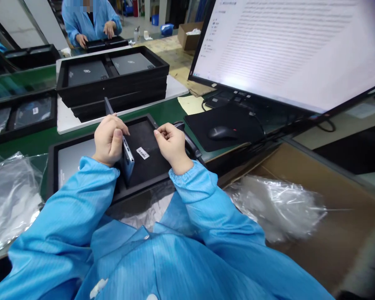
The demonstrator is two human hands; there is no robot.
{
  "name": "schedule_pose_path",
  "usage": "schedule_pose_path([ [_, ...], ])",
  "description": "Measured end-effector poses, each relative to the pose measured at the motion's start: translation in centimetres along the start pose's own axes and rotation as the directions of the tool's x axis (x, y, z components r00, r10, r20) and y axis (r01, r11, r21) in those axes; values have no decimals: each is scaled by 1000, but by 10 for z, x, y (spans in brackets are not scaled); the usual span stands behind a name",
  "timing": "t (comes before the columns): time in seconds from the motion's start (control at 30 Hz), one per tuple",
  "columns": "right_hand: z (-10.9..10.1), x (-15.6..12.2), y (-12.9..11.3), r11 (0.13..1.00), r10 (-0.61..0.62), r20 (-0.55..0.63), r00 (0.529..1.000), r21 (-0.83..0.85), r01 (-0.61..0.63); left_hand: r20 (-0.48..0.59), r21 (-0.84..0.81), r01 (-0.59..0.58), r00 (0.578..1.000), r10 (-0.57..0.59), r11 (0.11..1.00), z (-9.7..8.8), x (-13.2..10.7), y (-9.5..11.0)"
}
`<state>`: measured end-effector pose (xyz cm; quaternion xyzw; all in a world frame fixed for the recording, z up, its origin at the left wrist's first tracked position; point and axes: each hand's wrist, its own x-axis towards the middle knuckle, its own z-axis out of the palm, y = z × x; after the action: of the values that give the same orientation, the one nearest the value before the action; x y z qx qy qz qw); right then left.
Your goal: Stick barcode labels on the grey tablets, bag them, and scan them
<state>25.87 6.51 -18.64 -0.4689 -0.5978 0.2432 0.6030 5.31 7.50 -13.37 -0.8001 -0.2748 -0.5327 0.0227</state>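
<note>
My left hand [108,139] is closed around a thin tablet [128,162], which stands on edge over a black two-compartment tray [52,175]. The tablet's narrow side, with its port openings, faces me. Another grey tablet [74,160] lies flat in the tray's left compartment. On the dark floor of the right compartment is a white barcode label [143,153]. My right hand [172,146] is closed, thumb against curled fingers, above the tray's right edge; whatever it may pinch is hidden.
Stacked trays with tablets [112,75] stand behind. A black handheld scanner [190,143], a mouse [221,132] and a monitor [287,54] are at right. Clear plastic bags [12,196] lie left; more fill a cardboard box [337,208]. Across the bench, a person [92,23] handles trays.
</note>
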Motion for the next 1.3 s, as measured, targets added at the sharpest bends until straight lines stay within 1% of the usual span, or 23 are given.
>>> schedule_pose_path([
  [0.1,0,0,1,999,-7,-43,999,48,9,35,-1,13,999,-13,1000,-1,0,2],
  [0.23,1,1,2,996,7,-65,998,84,-1,-4,-29,-33,999,33,999,-1,1,3],
  [0.37,1,1,3,995,19,-63,998,102,-13,35,8,-20,999,20,1000,-1,0,1],
  [0.57,0,0,-1,995,27,-91,995,101,-17,31,-37,-7,999,8,999,0,1,-1],
  [0.63,-1,-1,-4,995,25,-141,990,101,-11,108,-51,-21,994,26,999,4,2,0],
  [0.67,-2,-1,-5,995,25,-180,983,101,-7,187,-50,-16,982,25,999,8,2,1],
  [0.7,-3,-2,-7,995,26,-228,973,102,-3,290,-39,3,957,9,999,12,0,2],
  [0.73,-4,-2,-7,994,27,-276,961,105,2,409,-19,33,912,-22,999,17,-2,4],
  [0.77,-5,-2,-8,994,27,-321,947,110,8,539,16,72,839,-69,997,23,-5,6],
  [0.8,-6,-2,-8,994,27,-356,934,113,14,663,70,109,738,-127,992,29,-9,7],
  [0.83,-7,-1,-7,993,25,-379,925,113,20,766,134,131,615,-187,982,34,-12,9],
  [0.87,-6,-1,-6,993,20,-389,921,113,26,836,203,137,491,-244,970,39,-15,12],
  [0.9,-6,0,-5,993,11,-386,923,113,35,874,265,128,386,-294,956,43,-18,15],
  [0.93,-5,1,-4,993,0,-372,928,113,45,889,314,116,312,-335,942,46,-18,18],
  [0.97,-4,2,-2,992,-11,-349,937,112,54,890,350,111,269,-367,930,46,-18,22],
  [1.0,-2,4,-1,992,-21,-318,948,109,58,886,375,120,245,-394,919,45,-16,27],
  [1.07,-2,6,0,995,-28,-259,965,86,52,876,406,163,211,-433,899,35,-11,39],
  [1.1,-3,7,0,997,-25,-240,970,63,41,876,408,188,195,-441,893,25,-10,46],
  [1.13,-6,6,-1,999,-25,-224,974,26,32,871,413,206,194,-451,887,12,-11,53],
  [1.17,-11,4,-3,999,-32,-206,978,-29,27,853,432,211,218,-473,877,-4,-16,60],
  [1.2,-18,-1,-4,994,-49,-180,982,-106,30,816,470,207,268,-512,858,-24,-25,67],
  [1.23,-26,-8,-6,979,-68,-139,988,-201,39,749,533,199,341,-568,822,-48,-38,73],
  [1.3,-44,-29,-6,920,-80,-5,997,-386,72,501,707,209,527,-686,676,-99,-76,83],
])
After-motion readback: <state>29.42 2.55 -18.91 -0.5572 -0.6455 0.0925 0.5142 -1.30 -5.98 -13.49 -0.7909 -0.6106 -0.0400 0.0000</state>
